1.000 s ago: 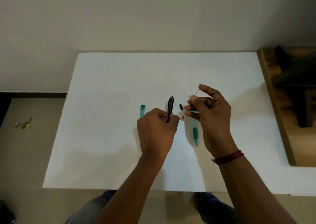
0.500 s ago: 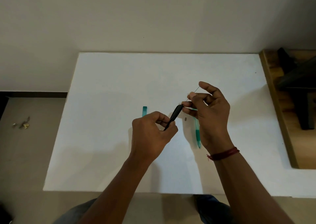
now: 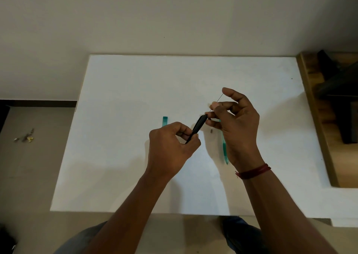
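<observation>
My left hand (image 3: 170,151) grips a black pen part (image 3: 197,128), tilted up to the right. My right hand (image 3: 234,122) pinches a thin refill (image 3: 218,99) whose lower end meets the top of the black part. A green pen barrel (image 3: 225,151) lies on the white table (image 3: 135,91), partly hidden under my right hand. A short green piece (image 3: 164,121) lies just beyond my left hand. A tiny dark piece (image 3: 211,131) sits on the table between my hands.
A wooden shelf (image 3: 317,118) with dark objects runs along the table's right side. Small scraps (image 3: 25,136) lie on the floor at the left. A plain wall stands behind the table.
My left hand has tilted the black part from upright toward the right until its top meets my right hand's fingers and the refill. The right hand has hardly shifted.
</observation>
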